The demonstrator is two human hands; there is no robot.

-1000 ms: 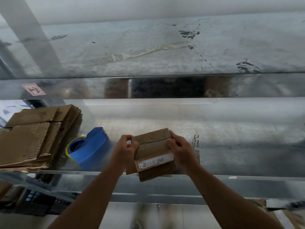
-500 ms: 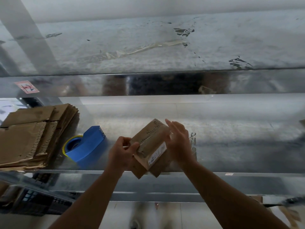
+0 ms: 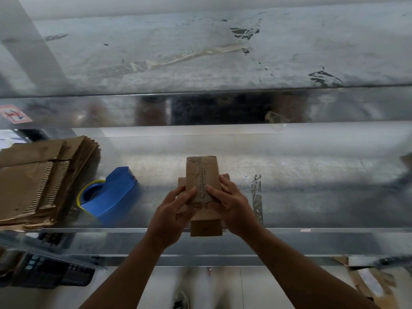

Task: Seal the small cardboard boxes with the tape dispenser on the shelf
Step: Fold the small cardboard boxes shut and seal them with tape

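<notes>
Small brown cardboard box (image 3: 201, 172) sits in both hands over the front part of the grey metal shelf (image 3: 312, 197), long axis pointing away from the person, w/ its near flap overlapping the shelf's front lip in view; can't tell if it touches the shelf. Left hand (image 3: 171, 210) grips the box's left side, fingers curled round the edge & thumb on top. Right hand (image 3: 231, 204) grips the right side, thumb laid on the top face by the ragged centre seam. Blue plastic tape dispenser (image 3: 113, 195) w/ a yellow-rimmed roll rests on the shelf left of the box, apart from it & untouched. Further left, a stack of flattened brown cardboard sheets (image 3: 33, 181) lies on the same shelf, just beside the dispenser.
</notes>
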